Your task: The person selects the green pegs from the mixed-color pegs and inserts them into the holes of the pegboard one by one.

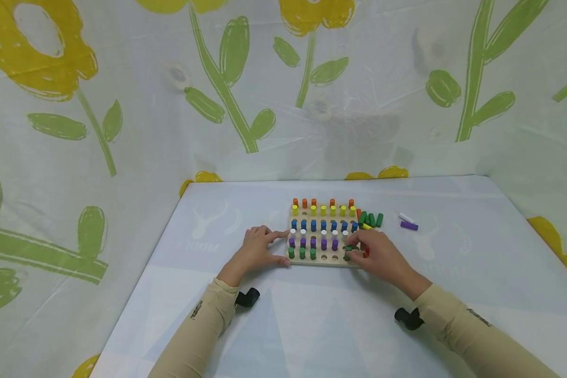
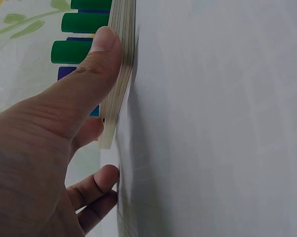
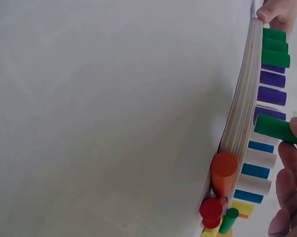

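Observation:
A wooden pegboard (image 1: 329,263) lies on the table, with rows of orange, yellow, blue, white, purple and green pegs standing in it. My left hand (image 1: 256,251) is at its left side; the thumb (image 2: 105,54) touches the front edge near the corner, and the extended index finger meets the left side. Over the front right part of the board, my right hand (image 1: 377,256) pinches a green peg (image 3: 274,127) between thumb and fingers. The right wrist view shows this peg tilted, above the board's edge. Three green pegs (image 1: 302,253) stand in the front row's left end.
Loose green pegs (image 1: 371,219) lie by the board's back right corner, near a yellow one (image 1: 366,227). Farther right are a white peg (image 1: 406,217) and a purple peg (image 1: 409,226). Orange (image 3: 224,173) and red pegs (image 3: 211,209) lie along the right side. Flowered cloth (image 1: 359,105) hangs behind.

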`<state>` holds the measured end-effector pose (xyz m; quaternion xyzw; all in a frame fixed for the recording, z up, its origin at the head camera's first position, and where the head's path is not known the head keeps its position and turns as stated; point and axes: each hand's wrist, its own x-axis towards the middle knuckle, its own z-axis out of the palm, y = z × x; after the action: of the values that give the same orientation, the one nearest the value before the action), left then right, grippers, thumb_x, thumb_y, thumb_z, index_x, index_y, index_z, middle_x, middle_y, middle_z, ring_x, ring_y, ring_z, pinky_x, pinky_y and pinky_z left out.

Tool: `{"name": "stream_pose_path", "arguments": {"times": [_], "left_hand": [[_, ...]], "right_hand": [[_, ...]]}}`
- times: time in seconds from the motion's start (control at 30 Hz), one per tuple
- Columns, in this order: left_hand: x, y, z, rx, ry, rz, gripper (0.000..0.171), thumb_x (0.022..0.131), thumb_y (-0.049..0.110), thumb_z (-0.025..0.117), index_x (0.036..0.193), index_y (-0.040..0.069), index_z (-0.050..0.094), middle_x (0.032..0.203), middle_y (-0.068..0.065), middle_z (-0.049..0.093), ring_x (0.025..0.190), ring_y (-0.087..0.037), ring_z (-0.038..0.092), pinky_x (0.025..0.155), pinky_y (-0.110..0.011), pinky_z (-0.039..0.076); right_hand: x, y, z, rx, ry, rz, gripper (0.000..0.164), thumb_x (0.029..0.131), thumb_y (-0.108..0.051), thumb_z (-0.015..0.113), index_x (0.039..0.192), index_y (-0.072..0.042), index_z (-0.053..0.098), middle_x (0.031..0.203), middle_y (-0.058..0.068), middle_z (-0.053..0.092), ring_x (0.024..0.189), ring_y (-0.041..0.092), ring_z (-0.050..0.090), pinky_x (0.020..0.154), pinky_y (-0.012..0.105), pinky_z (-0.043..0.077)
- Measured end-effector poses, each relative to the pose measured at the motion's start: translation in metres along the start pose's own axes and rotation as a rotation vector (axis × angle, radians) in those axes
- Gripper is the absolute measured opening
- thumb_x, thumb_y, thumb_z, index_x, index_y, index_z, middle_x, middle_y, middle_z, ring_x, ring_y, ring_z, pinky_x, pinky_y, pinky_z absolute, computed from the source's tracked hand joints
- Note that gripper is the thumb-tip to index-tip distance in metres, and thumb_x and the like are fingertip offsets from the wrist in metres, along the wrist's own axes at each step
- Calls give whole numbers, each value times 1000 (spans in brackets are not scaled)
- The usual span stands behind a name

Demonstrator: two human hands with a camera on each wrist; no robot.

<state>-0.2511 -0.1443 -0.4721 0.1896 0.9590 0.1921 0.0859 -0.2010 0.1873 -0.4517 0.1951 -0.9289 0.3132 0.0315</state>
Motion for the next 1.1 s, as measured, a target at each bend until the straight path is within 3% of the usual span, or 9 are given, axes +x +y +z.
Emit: {"name": "stream_pose_path", "arguments": {"times": [0.33, 0.73, 1.1], "left_hand": [[-2, 3, -3, 1, -9, 1, 89, 72, 59, 86, 150, 31, 53, 105, -2, 47, 105, -24, 40, 97, -44, 31], [-2, 3, -3, 2, -6, 4, 88, 72, 58, 86, 149, 32, 53, 105, -1, 47, 105, -25, 41, 97, -44, 31], [-1, 2, -2, 3, -5, -5, 88, 72, 59, 86, 149, 33, 53, 105, -1, 47, 106, -25, 40, 98, -45, 31]], "right_hand": [[3, -6, 4, -3, -7, -38, 16, 90, -15, 78, 105, -15, 73, 100, -5, 70, 85, 12, 58, 77, 34, 52], [8, -16, 10, -2, -13, -67, 15, 90, -16, 78, 104, -13, 73, 99, -7, 70, 85, 12, 56, 77, 34, 51], [12, -23, 16, -34, -18, -82, 14, 90, -18, 77, 103, -16, 73, 101, -6, 70, 91, 14, 60, 86, 40, 51]]}}
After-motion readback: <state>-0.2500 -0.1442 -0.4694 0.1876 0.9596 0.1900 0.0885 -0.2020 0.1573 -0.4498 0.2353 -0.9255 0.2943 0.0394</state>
